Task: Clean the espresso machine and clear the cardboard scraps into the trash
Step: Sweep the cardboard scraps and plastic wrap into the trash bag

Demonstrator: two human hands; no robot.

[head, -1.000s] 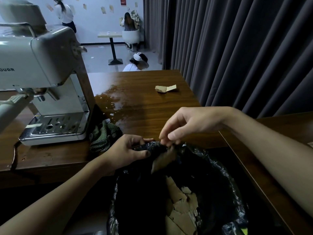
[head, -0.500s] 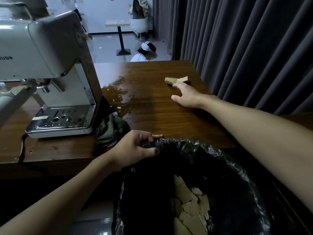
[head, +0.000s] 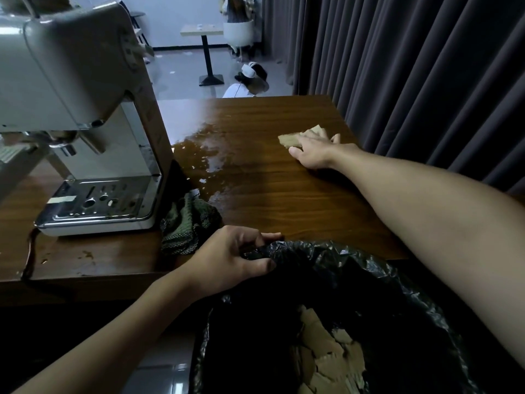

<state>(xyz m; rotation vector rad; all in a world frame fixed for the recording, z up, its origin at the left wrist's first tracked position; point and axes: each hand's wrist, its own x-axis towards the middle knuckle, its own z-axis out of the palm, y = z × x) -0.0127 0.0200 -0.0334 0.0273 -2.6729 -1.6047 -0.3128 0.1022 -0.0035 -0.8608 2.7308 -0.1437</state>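
Observation:
A white espresso machine [head: 71, 66] stands on the left of the wooden table [head: 270, 200]. Brown cardboard scraps [head: 289, 139] lie near the table's far right edge. My right hand [head: 312, 152] is stretched out over them, its fingers lying flat on top of the pieces. Below the table's near edge, my left hand [head: 230, 260] grips the rim of a black trash bag [head: 355, 265]. Several cardboard scraps [head: 326, 356] lie inside the bag.
A crumpled green cloth [head: 187, 223] lies beside the machine's drip tray. A wet patch [head: 204, 149] shines on the table's middle. Dark curtains [head: 412, 66] hang close on the right. Beyond the table, a person [head: 250, 81] sits on the floor near a small table [head: 203, 32].
My right hand let a scrap fall into the bag, then reached across the table onto the far scraps. My left hand kept hold of the bag rim.

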